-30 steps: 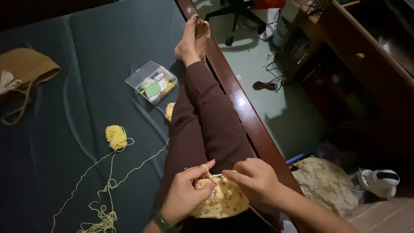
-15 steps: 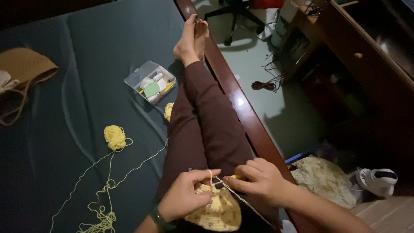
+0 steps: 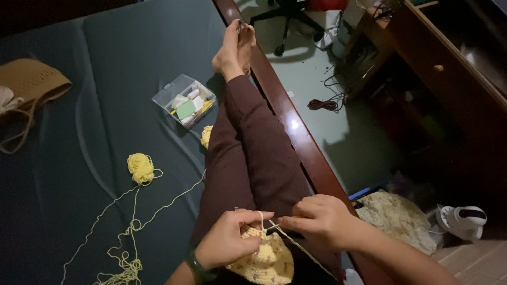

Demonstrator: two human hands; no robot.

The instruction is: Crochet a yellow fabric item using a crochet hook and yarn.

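Observation:
My left hand (image 3: 228, 240) pinches the top edge of a pale yellow crochet piece (image 3: 266, 258) that rests on my lap. My right hand (image 3: 319, 220) grips a thin crochet hook (image 3: 273, 228), its tip at the edge of the piece, with a yellow strand running over the fingers. A loose yarn strand (image 3: 158, 208) trails left across the dark mattress to a small yellow yarn ball (image 3: 140, 167). My legs in dark maroon trousers (image 3: 248, 153) stretch ahead, bare feet crossed at the far end.
A clear plastic box (image 3: 184, 100) of small supplies sits beside my legs, a second yellow ball (image 3: 206, 136) just below it. A tan woven bag (image 3: 29, 82) lies far left. The wooden bed frame (image 3: 285, 116) runs along the right; a cream cloth (image 3: 393, 219) and a white appliance (image 3: 462, 221) lie on the floor.
The view has drifted slightly; my hands have shifted a little over the piece and stay together on it, right hand still working the hook.

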